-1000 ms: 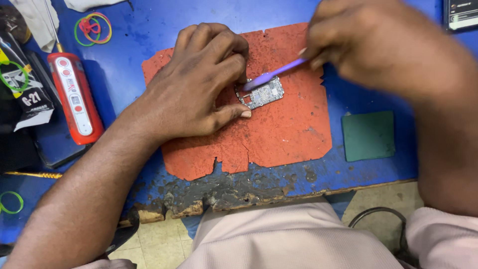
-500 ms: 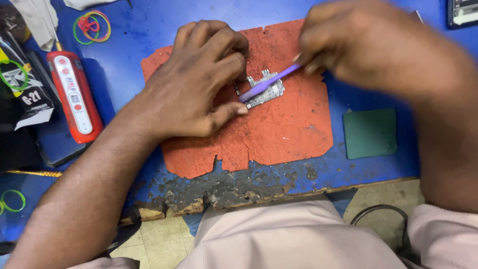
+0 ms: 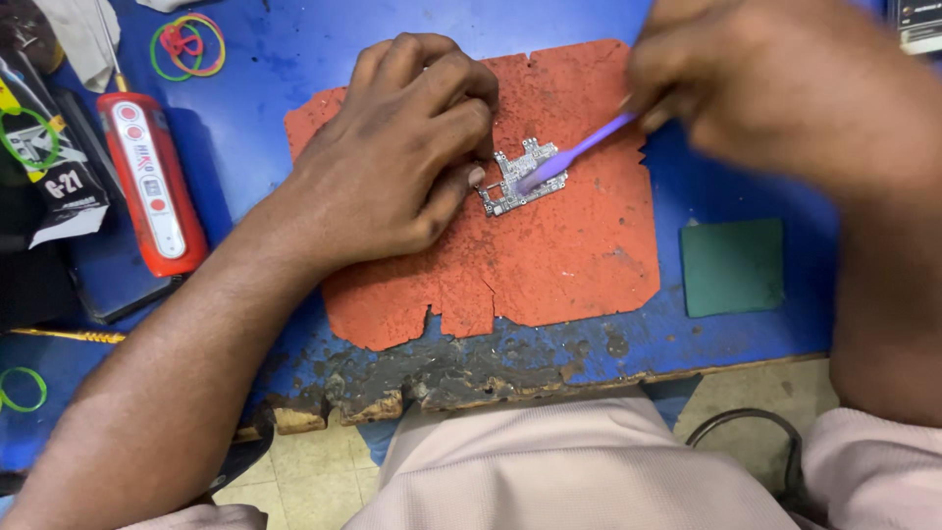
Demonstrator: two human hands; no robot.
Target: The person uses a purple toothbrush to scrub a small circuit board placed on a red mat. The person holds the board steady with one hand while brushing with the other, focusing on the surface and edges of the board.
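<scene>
Currently: small silver circuit board (image 3: 522, 178) on worn orange mat (image 3: 549, 265), pinned under curled left hand (image 3: 392, 167); right hand (image 3: 775, 88) gripping purple-handled brush (image 3: 574, 154), bristles on board—brushing apparently mid-course.

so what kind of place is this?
Likely a small electronics repair bench: a bare circuit board on a worn orange mat, a purple tool in the right hand, a red handheld tool alongside.

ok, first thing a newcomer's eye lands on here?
The worn orange mat at the centre of the blue bench, with a small bare circuit board on it. The left hand pins the board; the right hand works a purple tool across it.
</scene>
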